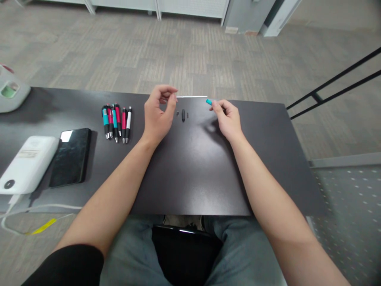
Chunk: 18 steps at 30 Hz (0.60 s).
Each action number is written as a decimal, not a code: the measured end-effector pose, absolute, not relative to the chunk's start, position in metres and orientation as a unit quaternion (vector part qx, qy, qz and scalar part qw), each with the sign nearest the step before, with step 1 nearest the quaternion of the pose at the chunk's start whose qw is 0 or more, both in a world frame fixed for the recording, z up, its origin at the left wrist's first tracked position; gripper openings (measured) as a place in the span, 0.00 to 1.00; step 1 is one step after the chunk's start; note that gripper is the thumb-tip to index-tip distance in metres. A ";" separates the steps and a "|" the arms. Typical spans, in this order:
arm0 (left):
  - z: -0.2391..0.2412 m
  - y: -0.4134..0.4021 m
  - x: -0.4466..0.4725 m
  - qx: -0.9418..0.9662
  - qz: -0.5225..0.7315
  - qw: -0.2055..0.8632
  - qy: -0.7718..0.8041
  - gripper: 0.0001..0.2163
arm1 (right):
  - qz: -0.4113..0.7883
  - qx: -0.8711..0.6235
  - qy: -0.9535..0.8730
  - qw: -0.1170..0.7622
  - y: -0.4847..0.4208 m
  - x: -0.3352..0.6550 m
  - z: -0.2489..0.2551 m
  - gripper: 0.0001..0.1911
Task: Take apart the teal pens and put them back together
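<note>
My left hand (159, 113) is closed near the table's far edge, thumb and fingertips together. From those fingertips a thin whitish pen refill (193, 96) runs level to the right; its gripped end is hidden. My right hand (229, 118) pinches a teal pen barrel (209, 102), with only one end showing past the thumb and fingers. Between the hands, on the dark table (190, 171), lie a black pen grip (183, 115), a small spring-like piece (187, 115) to its right and a tiny dark piece (177, 113) to its left.
Several teal, red and white pens (116, 121) lie in a row left of my left hand. Farther left are a black phone (71, 159), a white power bank (28, 165) with a cable, and a pale container (13, 91). Black metal bars (333, 83) stand beyond the right edge.
</note>
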<state>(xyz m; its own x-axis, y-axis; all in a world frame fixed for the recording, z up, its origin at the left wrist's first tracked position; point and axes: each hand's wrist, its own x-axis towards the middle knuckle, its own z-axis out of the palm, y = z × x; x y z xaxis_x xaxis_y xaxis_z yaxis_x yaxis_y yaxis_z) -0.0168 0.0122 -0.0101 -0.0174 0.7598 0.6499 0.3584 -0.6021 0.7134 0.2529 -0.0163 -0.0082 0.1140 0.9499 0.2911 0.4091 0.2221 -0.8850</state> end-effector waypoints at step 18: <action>-0.006 0.015 -0.025 0.700 0.552 0.184 0.414 0.11 | 0.255 -0.563 -0.621 0.483 -0.015 0.253 -0.011 0.36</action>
<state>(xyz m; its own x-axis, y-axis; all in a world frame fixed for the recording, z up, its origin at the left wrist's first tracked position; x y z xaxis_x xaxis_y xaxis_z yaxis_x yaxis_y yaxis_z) -0.0253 0.0147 -0.0064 0.0481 0.7829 0.6203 0.3757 -0.5896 0.7150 0.2530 -0.0148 -0.0114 0.0994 0.9450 0.3115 0.4519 0.2360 -0.8603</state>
